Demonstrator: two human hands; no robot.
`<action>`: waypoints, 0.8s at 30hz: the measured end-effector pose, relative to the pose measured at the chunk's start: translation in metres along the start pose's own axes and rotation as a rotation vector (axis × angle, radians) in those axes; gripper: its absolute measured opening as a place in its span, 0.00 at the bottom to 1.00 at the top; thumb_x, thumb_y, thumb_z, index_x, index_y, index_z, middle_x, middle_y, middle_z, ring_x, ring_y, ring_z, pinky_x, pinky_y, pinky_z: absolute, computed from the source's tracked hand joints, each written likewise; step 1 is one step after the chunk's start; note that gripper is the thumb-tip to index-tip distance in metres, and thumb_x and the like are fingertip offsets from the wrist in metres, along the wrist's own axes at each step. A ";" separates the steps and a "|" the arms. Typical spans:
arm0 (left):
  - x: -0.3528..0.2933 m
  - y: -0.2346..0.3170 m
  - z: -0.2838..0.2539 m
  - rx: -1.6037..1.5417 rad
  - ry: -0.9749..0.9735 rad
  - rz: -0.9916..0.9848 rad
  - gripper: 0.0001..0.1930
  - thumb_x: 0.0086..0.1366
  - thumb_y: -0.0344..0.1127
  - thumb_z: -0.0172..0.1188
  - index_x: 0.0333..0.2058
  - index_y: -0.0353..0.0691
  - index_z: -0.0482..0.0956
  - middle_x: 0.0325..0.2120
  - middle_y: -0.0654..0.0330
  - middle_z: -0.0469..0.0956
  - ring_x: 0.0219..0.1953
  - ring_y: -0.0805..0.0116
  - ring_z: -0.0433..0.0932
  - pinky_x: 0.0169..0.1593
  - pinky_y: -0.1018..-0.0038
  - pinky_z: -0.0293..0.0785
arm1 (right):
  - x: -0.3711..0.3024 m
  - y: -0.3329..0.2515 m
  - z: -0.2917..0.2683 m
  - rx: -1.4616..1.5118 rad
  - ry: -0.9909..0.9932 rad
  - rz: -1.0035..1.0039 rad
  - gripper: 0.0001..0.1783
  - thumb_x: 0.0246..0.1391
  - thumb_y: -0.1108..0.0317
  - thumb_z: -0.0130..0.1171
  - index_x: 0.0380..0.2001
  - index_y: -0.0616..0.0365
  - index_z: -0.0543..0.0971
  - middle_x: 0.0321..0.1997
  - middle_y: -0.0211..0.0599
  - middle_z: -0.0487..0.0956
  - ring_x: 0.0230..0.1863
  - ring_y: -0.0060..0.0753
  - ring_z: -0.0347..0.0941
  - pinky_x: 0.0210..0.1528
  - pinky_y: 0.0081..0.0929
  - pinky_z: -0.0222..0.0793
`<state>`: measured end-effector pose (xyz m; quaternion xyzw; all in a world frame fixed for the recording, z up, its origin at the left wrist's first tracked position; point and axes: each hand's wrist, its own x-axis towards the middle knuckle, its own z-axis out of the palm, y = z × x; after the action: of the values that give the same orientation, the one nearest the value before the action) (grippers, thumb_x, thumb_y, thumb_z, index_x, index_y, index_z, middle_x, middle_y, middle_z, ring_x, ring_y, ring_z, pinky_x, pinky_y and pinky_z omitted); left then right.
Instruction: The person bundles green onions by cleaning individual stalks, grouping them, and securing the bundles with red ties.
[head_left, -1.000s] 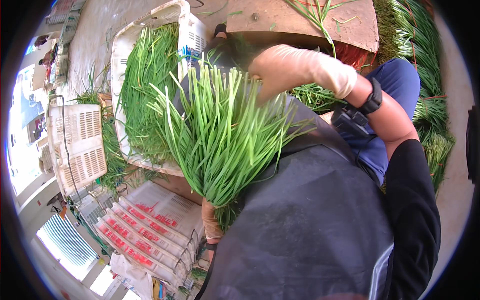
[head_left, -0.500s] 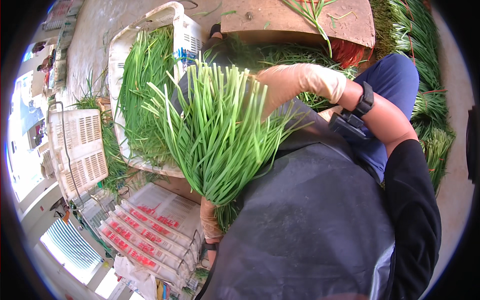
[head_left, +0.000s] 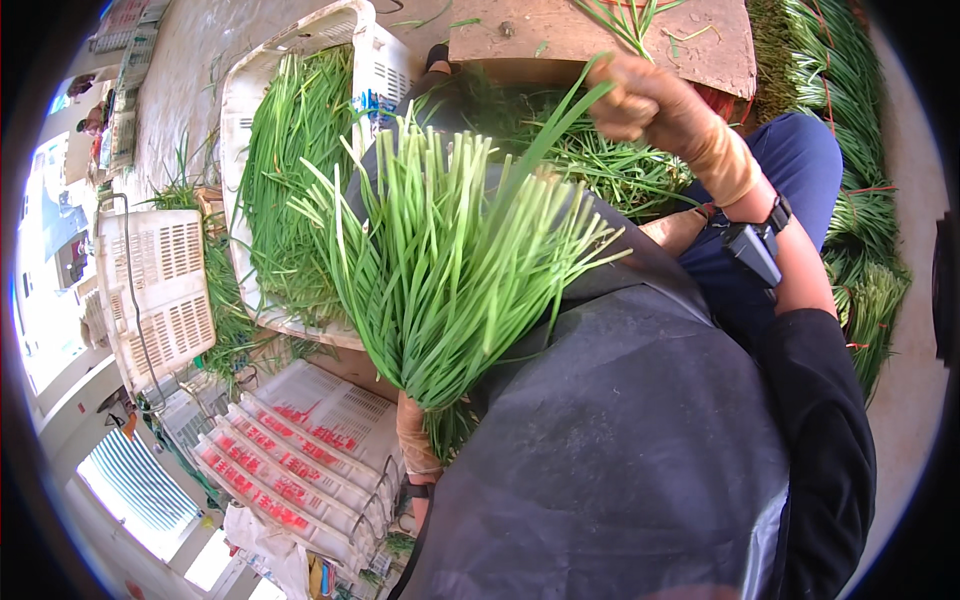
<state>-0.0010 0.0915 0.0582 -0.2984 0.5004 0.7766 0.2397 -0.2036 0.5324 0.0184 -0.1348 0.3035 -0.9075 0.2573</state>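
A big fanned bunch of green chives (head_left: 440, 260) stands over my lap, pale cut ends up. My left hand (head_left: 414, 428), in a tan glove, is closed around its narrow lower end; the bunch hides most of the fingers. To the upper right, my gloved right hand (head_left: 645, 105) is in a fist, with a chive blade (head_left: 560, 125) pinched in it. That blade slants down to the top of the bunch and is blurred. A dark apron (head_left: 630, 430) covers my front, below the bunch.
A white crate (head_left: 240, 190) full of chives stands at left, with another crate (head_left: 160, 300) beyond it. Stacked white crates (head_left: 300, 470) with red markings are at lower left. A wooden board (head_left: 600, 35) lies ahead, holding loose blades. Tied chive bundles (head_left: 850, 210) line the right.
My right hand has moved from beside the bunch up and to the right, drawing a blade with it. My left hand still grips the bunch in nearly the same place.
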 end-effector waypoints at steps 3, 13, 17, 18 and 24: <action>0.007 -0.010 -0.020 -0.052 -0.028 0.044 0.25 0.66 0.40 0.58 0.57 0.32 0.68 0.48 0.51 0.76 0.46 0.58 0.78 0.48 0.65 0.77 | -0.033 -0.023 -0.023 -0.296 0.237 0.114 0.10 0.63 0.61 0.53 0.38 0.56 0.76 0.22 0.21 0.71 0.24 0.18 0.65 0.27 0.17 0.62; -0.006 -0.014 -0.003 -0.154 0.077 0.014 0.26 0.67 0.40 0.56 0.60 0.34 0.66 0.54 0.53 0.74 0.53 0.58 0.75 0.58 0.63 0.72 | 0.024 0.032 0.060 -0.874 0.036 0.454 0.20 0.52 0.64 0.62 0.48 0.58 0.79 0.47 0.40 0.79 0.50 0.31 0.73 0.54 0.28 0.67; -0.003 -0.013 -0.008 -0.201 0.034 -0.004 0.27 0.67 0.39 0.57 0.61 0.35 0.66 0.56 0.53 0.72 0.56 0.58 0.72 0.62 0.63 0.68 | 0.031 0.045 0.069 -0.694 0.022 0.396 0.14 0.51 0.69 0.63 0.43 0.60 0.82 0.34 0.33 0.83 0.37 0.22 0.75 0.45 0.23 0.70; -0.005 -0.014 -0.011 -0.222 0.036 -0.020 0.27 0.66 0.38 0.57 0.61 0.35 0.65 0.56 0.52 0.72 0.57 0.58 0.72 0.62 0.63 0.67 | 0.030 0.044 0.071 -0.588 0.071 0.377 0.12 0.52 0.69 0.63 0.40 0.61 0.82 0.34 0.34 0.83 0.38 0.22 0.75 0.45 0.23 0.69; -0.002 -0.019 -0.003 -0.212 0.008 0.011 0.28 0.66 0.40 0.58 0.61 0.34 0.66 0.56 0.52 0.72 0.57 0.57 0.73 0.62 0.62 0.68 | 0.010 0.022 0.029 -0.107 0.057 -0.198 0.12 0.60 0.65 0.47 0.30 0.57 0.78 0.30 0.33 0.76 0.36 0.30 0.72 0.47 0.27 0.69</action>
<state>0.0137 0.0959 0.0470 -0.3223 0.4182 0.8252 0.2007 -0.1916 0.4982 0.0278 -0.1518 0.3437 -0.9145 0.1500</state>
